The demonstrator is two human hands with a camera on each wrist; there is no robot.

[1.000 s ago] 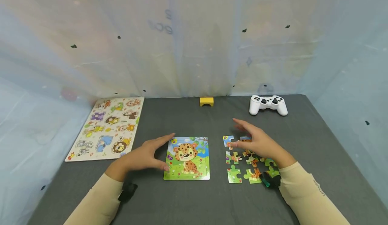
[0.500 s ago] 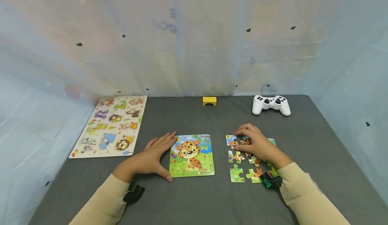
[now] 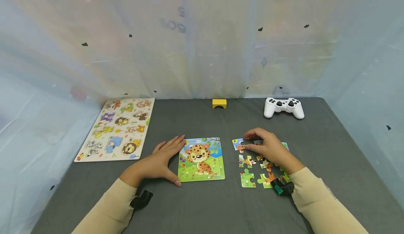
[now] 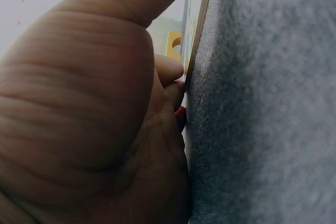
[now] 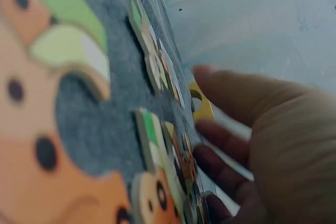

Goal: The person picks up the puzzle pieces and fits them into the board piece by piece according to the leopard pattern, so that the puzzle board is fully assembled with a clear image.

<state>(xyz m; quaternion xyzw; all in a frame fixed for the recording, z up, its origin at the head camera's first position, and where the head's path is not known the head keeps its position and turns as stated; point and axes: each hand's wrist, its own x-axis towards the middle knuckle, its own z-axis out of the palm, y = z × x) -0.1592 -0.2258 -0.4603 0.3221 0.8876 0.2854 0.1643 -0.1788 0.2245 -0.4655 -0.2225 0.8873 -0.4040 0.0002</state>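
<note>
Animal board point(image 3: 115, 130): lies flat at the left of the frame, on the far left part of the grey desk point(image 3: 202, 206); rows of animal pictures face up.
Left hand point(image 3: 159, 161): left of centre; fingers extended, thumb spread wide, grasping nothing. Fingertips are at the upper left corner of the leopard board point(image 3: 202, 159), thumb tip at its lower left corner.
Leopard board: flat at frame centre, picture up, seated leopard upright in view.
Yellow block point(image 3: 219, 103): beyond the leopard board, at the desk's far edge, arch facing forward.
Corner piece point(image 3: 238, 144): right of centre, slightly turned, at the upper left of the loose puzzle pieces point(image 3: 247, 179), which lie in rough rows.
Right hand point(image 3: 269, 147): over those pieces, partly hiding them; thumb and fingers bent but apart. Thumb tip is at the corner piece; contact cannot be confirmed.
Game controller point(image 3: 284, 108): white, upper right of the desk, buttons up.
</note>
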